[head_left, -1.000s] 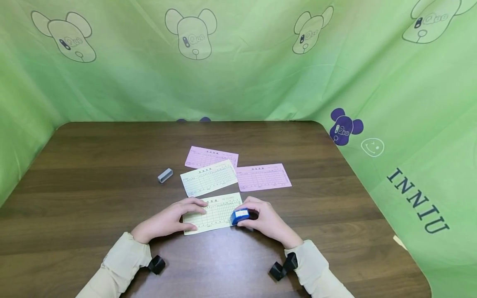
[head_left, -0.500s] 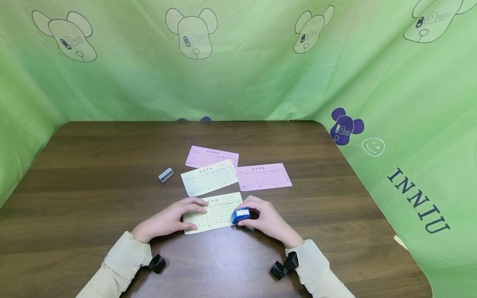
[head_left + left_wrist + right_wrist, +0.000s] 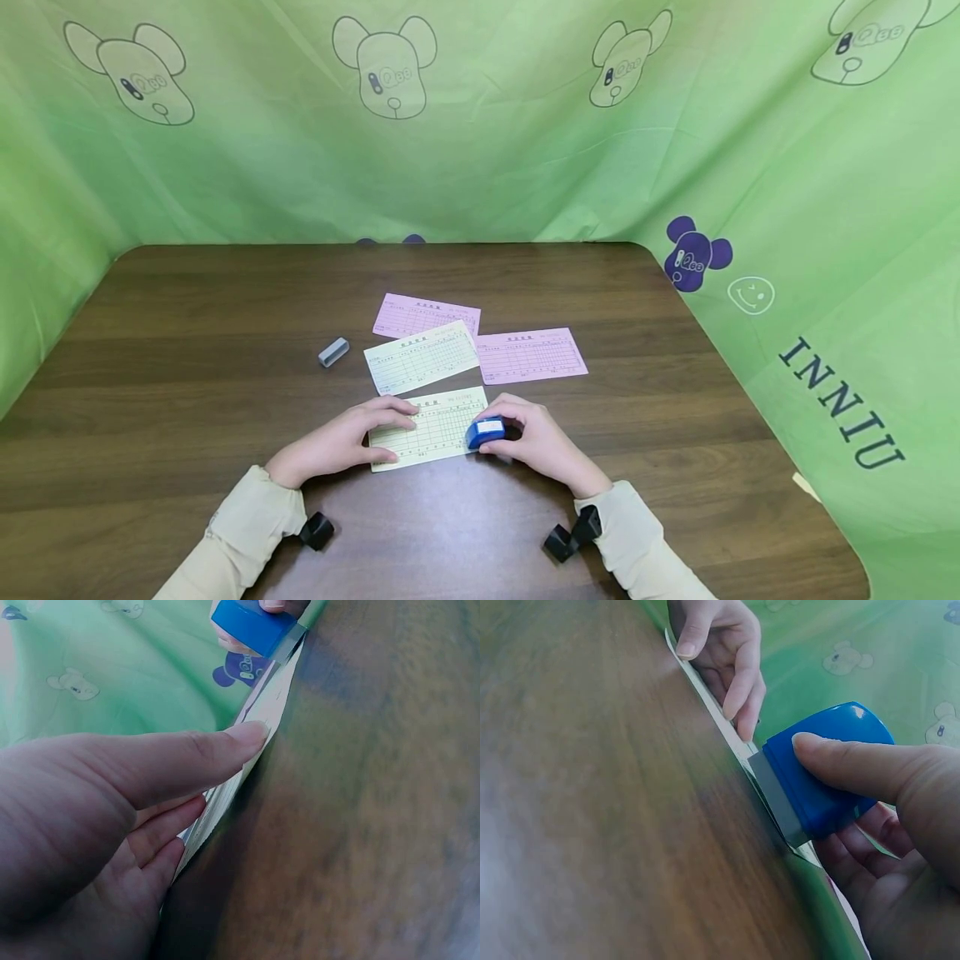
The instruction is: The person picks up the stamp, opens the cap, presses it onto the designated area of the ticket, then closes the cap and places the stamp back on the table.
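Note:
My right hand (image 3: 528, 442) pinches a blue stamp (image 3: 484, 433) between thumb and fingers. In the right wrist view the grey base of the stamp (image 3: 780, 796) sits on the right end of a pale yellow-green printed slip (image 3: 431, 429). Across the left end of that slip lies my left hand (image 3: 352, 437), its fingers and thumb spread and touching the paper. Up close, the left thumb (image 3: 202, 754) rests fairly straight along the slip's near edge.
Beyond the slip lies a pale green slip (image 3: 420, 358), overlapping a pink slip (image 3: 405, 315). Another pink slip (image 3: 532, 357) is to its right. A small grey, hollow cap-like piece (image 3: 333, 352) lies left of them on the brown table (image 3: 187, 375). A green printed curtain (image 3: 480, 167) surrounds it.

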### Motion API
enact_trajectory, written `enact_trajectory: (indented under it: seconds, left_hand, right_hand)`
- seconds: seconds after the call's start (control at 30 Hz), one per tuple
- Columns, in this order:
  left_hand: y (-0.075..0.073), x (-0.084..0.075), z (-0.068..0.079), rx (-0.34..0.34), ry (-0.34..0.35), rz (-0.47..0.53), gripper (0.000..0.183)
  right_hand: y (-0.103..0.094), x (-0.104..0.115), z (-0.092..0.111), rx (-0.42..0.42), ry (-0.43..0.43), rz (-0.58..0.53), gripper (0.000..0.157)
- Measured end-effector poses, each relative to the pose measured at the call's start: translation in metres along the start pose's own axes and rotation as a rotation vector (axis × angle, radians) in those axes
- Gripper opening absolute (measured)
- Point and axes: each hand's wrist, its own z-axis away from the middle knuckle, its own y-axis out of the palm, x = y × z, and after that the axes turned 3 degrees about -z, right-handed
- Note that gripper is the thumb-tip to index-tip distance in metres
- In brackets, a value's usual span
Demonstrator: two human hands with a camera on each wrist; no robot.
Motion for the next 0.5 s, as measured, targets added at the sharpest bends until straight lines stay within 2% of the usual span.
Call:
enact_trajectory:
  seconds: [0.27,0.5]
  left_hand:
    - [0.0007,0.0012,-0.0004,-0.003,-0.001,-0.001,0.036]
    - [0.001,0.0013,0.0,-0.007,0.001,-0.001,0.037]
  right_hand:
    - [-0.0023,-0.0003,0.0001,-0.001,0.039,-0.152,0.029]
    - [-0.0044,-0.0034,-0.001,0.002,0.075,-0.182,0.031]
